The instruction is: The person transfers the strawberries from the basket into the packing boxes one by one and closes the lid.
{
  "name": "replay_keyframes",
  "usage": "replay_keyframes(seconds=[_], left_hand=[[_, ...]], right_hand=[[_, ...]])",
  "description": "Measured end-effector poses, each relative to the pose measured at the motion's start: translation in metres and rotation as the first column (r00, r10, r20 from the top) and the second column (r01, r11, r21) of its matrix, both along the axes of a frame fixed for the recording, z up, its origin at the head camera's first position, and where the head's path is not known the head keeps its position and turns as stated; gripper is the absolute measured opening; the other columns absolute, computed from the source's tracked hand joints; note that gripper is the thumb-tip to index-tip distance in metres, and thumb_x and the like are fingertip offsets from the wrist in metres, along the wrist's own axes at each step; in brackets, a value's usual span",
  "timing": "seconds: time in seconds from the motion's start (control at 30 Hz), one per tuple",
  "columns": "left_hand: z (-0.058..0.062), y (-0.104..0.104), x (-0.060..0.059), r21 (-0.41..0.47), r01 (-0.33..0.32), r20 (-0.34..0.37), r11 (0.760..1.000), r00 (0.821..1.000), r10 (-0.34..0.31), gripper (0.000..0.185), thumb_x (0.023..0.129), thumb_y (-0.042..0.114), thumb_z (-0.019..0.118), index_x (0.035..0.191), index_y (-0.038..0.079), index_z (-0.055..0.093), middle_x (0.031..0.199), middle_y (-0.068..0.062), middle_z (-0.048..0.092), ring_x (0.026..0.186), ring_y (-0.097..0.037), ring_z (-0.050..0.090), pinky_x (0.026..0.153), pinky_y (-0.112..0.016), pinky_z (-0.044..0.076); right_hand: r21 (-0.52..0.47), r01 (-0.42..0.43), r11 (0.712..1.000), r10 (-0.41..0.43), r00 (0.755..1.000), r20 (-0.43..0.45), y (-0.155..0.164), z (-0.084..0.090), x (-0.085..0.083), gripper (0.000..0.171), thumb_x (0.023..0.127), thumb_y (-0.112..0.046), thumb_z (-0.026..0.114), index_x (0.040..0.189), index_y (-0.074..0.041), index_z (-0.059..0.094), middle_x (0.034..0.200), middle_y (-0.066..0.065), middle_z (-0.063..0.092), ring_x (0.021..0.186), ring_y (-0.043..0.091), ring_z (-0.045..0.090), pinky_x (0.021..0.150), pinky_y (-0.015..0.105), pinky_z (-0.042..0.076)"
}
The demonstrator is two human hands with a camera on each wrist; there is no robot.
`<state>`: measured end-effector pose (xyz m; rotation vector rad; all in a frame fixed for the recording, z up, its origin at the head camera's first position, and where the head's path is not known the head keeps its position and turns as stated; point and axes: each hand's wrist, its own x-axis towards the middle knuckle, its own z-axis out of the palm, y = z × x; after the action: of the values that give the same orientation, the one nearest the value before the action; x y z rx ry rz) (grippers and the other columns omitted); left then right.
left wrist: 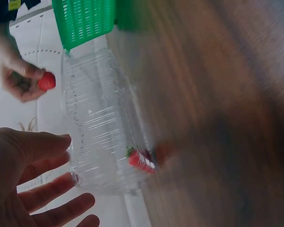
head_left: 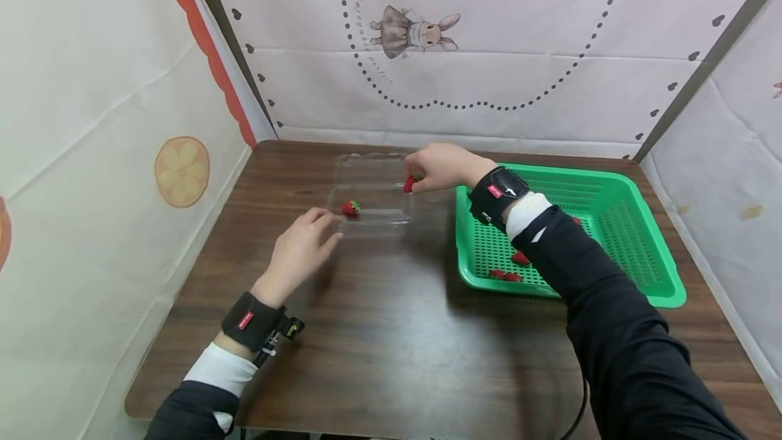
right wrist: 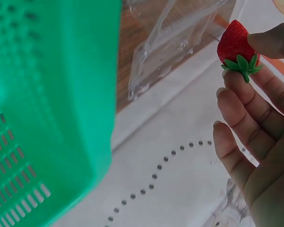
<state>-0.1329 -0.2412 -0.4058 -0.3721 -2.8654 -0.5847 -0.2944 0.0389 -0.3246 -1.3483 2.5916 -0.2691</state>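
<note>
Right hand (head_left: 442, 167), centre of frame, pinches a strawberry (head_left: 409, 184) over the clear clamshell box (head_left: 373, 195); left hand (head_left: 302, 250) lies open, fingers at the box's near edge. The strawberry looks light and easily bruised; best held lightly by its sides.

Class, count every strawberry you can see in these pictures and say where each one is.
5: one pinched in the right hand, one in the clear plastic box, three in the green basket; the sleeve may hide more.
</note>
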Motion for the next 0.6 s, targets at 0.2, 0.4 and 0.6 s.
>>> replay_keyframes(seconds=[0.2,0.4,0.6], left_hand=[[-0.011,-0.001,0.009,-0.027,0.005,0.032,1.000,0.999,-0.004,0.034,0.094,0.022,0.074,0.123,0.006,0.070,0.123,-0.014,0.063,0.106,-0.033,0.063,0.077,-0.050,0.056],[-0.018,-0.001,0.015,-0.054,0.002,0.055,0.999,0.998,0.001,0.034,0.094,0.023,0.073,0.123,0.005,0.070,0.122,-0.014,0.063,0.106,-0.032,0.063,0.080,-0.050,0.056],[-0.019,0.001,0.019,-0.062,0.006,0.064,0.998,0.998,-0.002,0.034,0.094,0.022,0.072,0.123,0.005,0.070,0.125,-0.014,0.063,0.108,-0.032,0.063,0.081,-0.049,0.056]], right_hand=[[0.048,-0.018,0.999,0.019,1.000,-0.007,-0.024,-0.009,-0.002,0.022,0.091,-0.029,0.072,0.105,-0.013,0.069,0.075,0.000,0.059,0.072,0.016,0.053,0.069,0.033,0.046],[0.098,-0.036,0.994,0.039,0.999,-0.024,-0.046,-0.019,0.000,0.024,0.091,-0.031,0.072,0.107,-0.014,0.069,0.088,-0.001,0.063,0.082,0.017,0.057,0.077,0.036,0.049],[0.108,-0.062,0.992,0.065,0.998,-0.022,-0.062,-0.029,0.001,0.022,0.090,-0.028,0.072,0.108,-0.015,0.070,0.092,-0.001,0.066,0.083,0.018,0.058,0.077,0.037,0.050]])
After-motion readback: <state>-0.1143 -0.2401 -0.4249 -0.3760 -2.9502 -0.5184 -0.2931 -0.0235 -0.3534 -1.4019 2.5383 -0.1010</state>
